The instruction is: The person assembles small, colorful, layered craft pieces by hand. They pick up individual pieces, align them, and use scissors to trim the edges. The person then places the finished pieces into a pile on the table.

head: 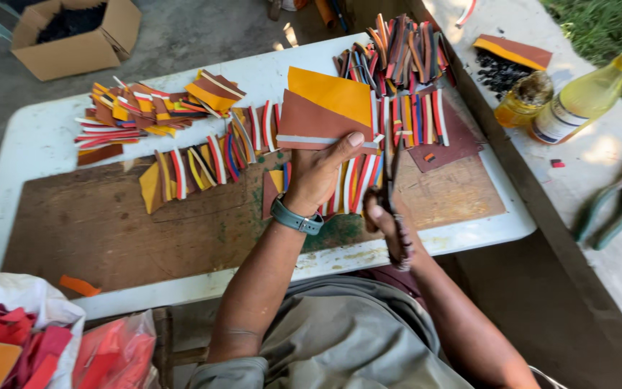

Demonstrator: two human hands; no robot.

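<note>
- A plastic bag (34, 338) of red and orange scraps sat at the lower left, below the white table (30, 137).
- A cardboard box (80, 32) stood on the floor beyond the table.
- Cut multicoloured strips (181, 137) lay in rows on the brown board (109, 223).
- The left hand (318, 173) gripped a layered orange-and-brown sheet (325, 108), thumb on top, holding it above the strips near the table's middle.
- The right hand (390, 223) was clenched around scissors (391, 194), blades pointing toward the sheet.
- Two bottles (570, 101) of yellowish liquid and green-handled pliers (613, 202) lay on the concrete ledge (613, 151) at the right.
</note>
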